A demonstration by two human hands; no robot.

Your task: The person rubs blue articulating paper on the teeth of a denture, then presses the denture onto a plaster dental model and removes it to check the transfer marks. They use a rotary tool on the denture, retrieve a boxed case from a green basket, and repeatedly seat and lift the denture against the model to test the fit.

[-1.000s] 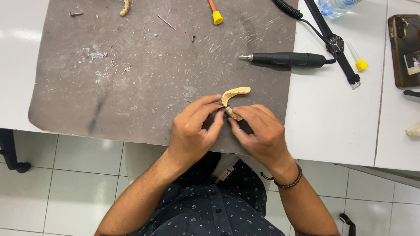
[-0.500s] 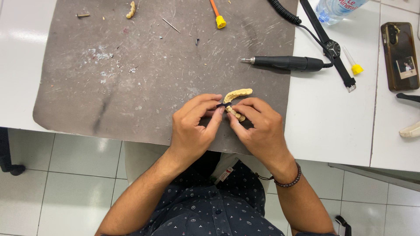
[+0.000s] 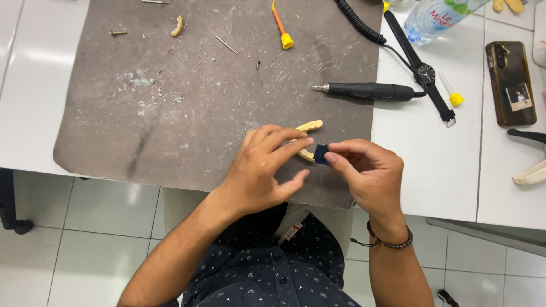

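1. Head view, hands: the left hand (image 3: pixel 264 170) holds a yellow dental cast (image 3: pixel 307 132), a curved arch piece, with fingertips pressed together on its near end. The cast sits over the near edge of the grey mat (image 3: pixel 170 85), just toward the person from the rotary handpiece (image 3: pixel 369 91).
2. The right hand (image 3: pixel 369 173) pinches a small dark blue strip (image 3: pixel 321 154) between thumb and forefinger, touching the near end of the cast. What the strip is made of cannot be told.
3. Risk, likely: the left grip covers only one end of the cast; sideways push from the strip could twist it loose, dropping it past the mat edge to the tiled floor (image 3: pixel 68 239), where it could chip.
4. Risk: the thin arch may snap if squeezed hard against the rubbing force.
5. Risk: the strip is small and held at the fingertips; a slip would put skin on the cast's rough edge.
6. Around the mat: the handpiece lies just beyond the cast, tip pointing left, its coiled cord (image 3: pixel 355 23) running to the far edge. A hand jerk could knock it rolling.
7. Right of the mat on the white counter (image 3: pixel 432 165): a black wristwatch (image 3: pixel 424 71), a yellow-capped tip (image 3: pixel 452 94), a phone (image 3: pixel 510 82), a clear water bottle (image 3: pixel 438 17).
8. Far side of the mat: an orange tool with a yellow end (image 3: pixel 281 28) and a second small cast fragment (image 3: pixel 178 26), well apart from the hands, with loose dust and scraps between.
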